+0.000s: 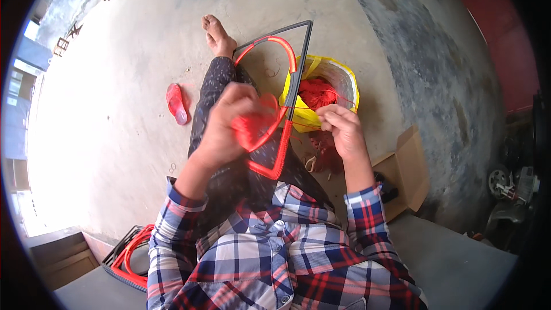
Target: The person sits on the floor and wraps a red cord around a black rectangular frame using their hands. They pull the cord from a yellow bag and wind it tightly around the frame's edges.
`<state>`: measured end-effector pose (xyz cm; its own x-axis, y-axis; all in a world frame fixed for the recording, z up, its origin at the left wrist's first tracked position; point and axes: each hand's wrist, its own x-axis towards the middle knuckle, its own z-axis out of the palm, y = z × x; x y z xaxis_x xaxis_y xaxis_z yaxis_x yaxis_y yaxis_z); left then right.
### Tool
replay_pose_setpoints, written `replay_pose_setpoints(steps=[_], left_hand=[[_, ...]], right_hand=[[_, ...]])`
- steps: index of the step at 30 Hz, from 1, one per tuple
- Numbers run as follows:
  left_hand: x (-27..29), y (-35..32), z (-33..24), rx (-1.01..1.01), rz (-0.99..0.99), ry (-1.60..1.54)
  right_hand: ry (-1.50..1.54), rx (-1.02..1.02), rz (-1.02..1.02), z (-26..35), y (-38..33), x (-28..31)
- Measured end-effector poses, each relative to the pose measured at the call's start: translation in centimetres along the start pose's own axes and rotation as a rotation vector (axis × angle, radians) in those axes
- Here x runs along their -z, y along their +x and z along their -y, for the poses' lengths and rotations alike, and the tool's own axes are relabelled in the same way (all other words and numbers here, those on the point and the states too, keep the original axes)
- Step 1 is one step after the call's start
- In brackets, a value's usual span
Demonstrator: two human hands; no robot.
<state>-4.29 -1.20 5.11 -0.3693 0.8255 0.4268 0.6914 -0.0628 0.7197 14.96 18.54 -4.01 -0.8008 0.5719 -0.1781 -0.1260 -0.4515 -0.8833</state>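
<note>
A black metal frame (305, 51) with a curved inner piece stands over my lap, partly wrapped in red cord (279, 161). My left hand (225, 123) is smeared by motion at the frame's left side. Its fingers curl round what looks like a bundle of red cord (250, 129), also blurred. To the right of the frame, my right hand (343, 126) pinches a thin red strand (301, 107) that runs taut from the frame. Just beyond that hand is a yellow bag (351, 80) with a heap of red cord (317, 93) in it.
A red slipper (177, 103) lies on the floor left of my leg. An open cardboard box (410, 166) is at my right. More black frames with red cord (131, 255) lie at my lower left. Scissors-like handles (311, 163) show beneath the bag.
</note>
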Motion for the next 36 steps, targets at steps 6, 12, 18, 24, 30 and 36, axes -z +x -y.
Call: replay_pose_setpoints(steps=[6, 12, 18, 24, 30, 36], left_hand=[[-4.1, -1.9, 2.7, -0.136, 0.497, 0.774], [-7.1, -1.4, 2.2, 0.074, 0.397, 0.909], [-7.6, -1.9, 2.6, 0.105, 0.327, 0.878], [-6.4, -3.9, 1.8, 0.066, 0.367, 0.592], [-7.1, -3.9, 2.5, -0.046, 0.332, 0.626], [-5.7, -2.7, 1.6, -0.084, 0.137, 0.355]], right_hand=[[-0.706, -0.150, 0.180, -4.5, 2.4, -0.1], [-0.621, -0.273, 0.404, -1.9, 1.1, -2.4], [-0.618, -0.223, 0.471, -4.2, 1.6, -1.1], [-0.570, -0.239, 0.478, -3.4, 0.9, -1.8], [-0.579, -0.133, 0.426, -4.3, 0.9, -2.0], [-0.926, 0.400, 0.037, -4.6, 1.0, 0.6]])
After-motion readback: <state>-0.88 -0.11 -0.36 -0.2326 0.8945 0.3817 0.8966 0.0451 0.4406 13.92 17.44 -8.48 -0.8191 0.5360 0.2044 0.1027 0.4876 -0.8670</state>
